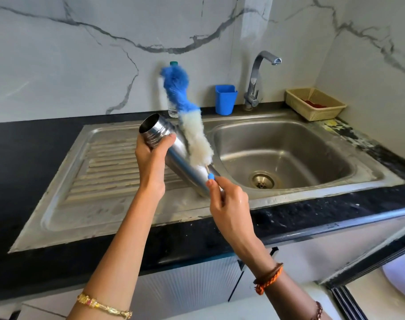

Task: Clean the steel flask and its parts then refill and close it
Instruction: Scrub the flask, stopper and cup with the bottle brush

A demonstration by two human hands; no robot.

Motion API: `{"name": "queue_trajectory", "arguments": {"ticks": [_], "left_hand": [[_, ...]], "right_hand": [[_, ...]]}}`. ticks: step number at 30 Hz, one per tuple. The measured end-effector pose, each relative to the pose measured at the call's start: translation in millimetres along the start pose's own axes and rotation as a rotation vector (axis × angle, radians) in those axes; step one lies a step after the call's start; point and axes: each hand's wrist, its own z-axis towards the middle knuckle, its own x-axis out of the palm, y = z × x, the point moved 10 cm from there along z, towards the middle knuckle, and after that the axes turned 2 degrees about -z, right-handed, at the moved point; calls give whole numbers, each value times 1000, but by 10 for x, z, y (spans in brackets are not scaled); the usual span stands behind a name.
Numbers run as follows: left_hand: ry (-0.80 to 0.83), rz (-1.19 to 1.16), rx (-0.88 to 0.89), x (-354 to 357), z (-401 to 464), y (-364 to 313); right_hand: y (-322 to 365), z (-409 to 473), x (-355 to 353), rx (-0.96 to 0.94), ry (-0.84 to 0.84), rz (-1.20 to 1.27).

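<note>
Your left hand point(152, 155) has its grip wrapped round the neck of the open, lidless steel flask point(173, 148), thumb across the threaded collar, fingers curled behind it. You hold the flask tilted in the air over the seam between the ribbed drainboard point(104, 167) and the bowl of the stainless steel sink point(287, 148), its open mouth pointing up and to the left, its base low and to the right.

Your right hand point(229, 202) pinches the thin handle of a long bottle brush point(187, 112) with fluffy blue bristles at the tip and white bristles lower down; a small blue bead on the handle sits just above your fingertips. The brush is outside the flask: its white part lies against the flask's side wall, and the blue part stands up above the mouth, blurred.

Behind the brush, a clear plastic bottle with a green cap point(173, 88) stands at the back edge of the sink, mostly hidden. To its right are a blue plastic cup point(225, 99), then the curved chrome tap point(254, 84). A beige woven plastic basket point(314, 103) holding something red sits at the far right corner of the black stone bench point(35, 144). The wall behind is white marble with grey veins. You wear a gold bracelet on the left wrist and orange-brown thread bands on the right.
</note>
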Motion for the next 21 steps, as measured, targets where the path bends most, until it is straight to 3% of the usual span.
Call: {"name": "queue_trajectory", "arguments": {"ticks": [2,7,9,12,14,21], "left_hand": [[-58,-47,-11,-39,-16,15],[-117,-41,-58,-203,48,46],[-99,-30,-32,-166,36,19],[-61,-24,40,-47,-1,-44],[-50,-28,56,-28,-5,-47],[-159,-216,79,-312,-68,60]], "right_hand": [[-125,-55,29,28,11,-49],[-798,-94,-71,345,19,-107],[-613,-25,-71,279,22,-97],[-18,3,1,31,-3,-55],[71,-18,42,-14,-16,-12],[-816,-157,-44,338,-13,-40]]}}
